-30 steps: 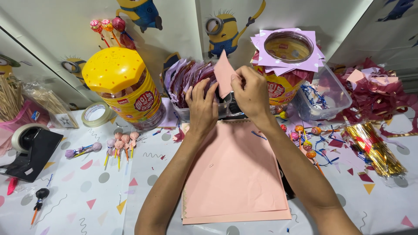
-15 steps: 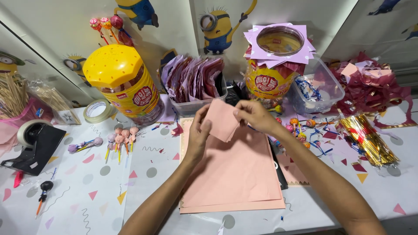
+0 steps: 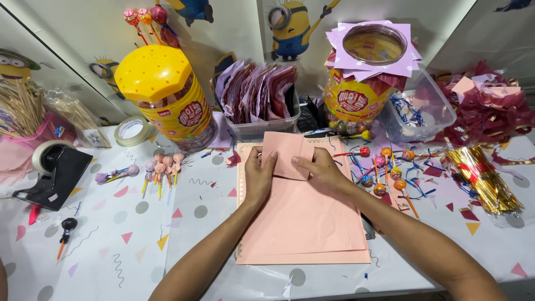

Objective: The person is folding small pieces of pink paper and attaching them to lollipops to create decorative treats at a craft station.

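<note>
A: How do the fingers sit?
B: The left hand (image 3: 259, 177) and the right hand (image 3: 322, 170) both lie flat, fingers (image 3: 271, 161) nearly straight, pressing down on one small folded pink sheet (image 3: 285, 153). Neither hand is curled round it; they pin it from either side.

A: And where is that sheet?
B: On the far end of the stack of pink paper (image 3: 304, 223), which lies in the middle of the table (image 3: 111, 234) in front of the person.

A: What else, biggest first?
B: Two large candy jars: one with a yellow lid (image 3: 153, 72) to the left, one open jar (image 3: 368, 83) with purple squares round its mouth to the right. Between them, one clear bin of purple wrappers (image 3: 259, 97). One black tape dispenser (image 3: 53, 167) at the left edge, one bundle of gold strips (image 3: 482, 178) on the right, one roll of tape (image 3: 132, 131). Lollipops (image 3: 384, 167) lie scattered just right of the stack; I can't count them surely.
</note>
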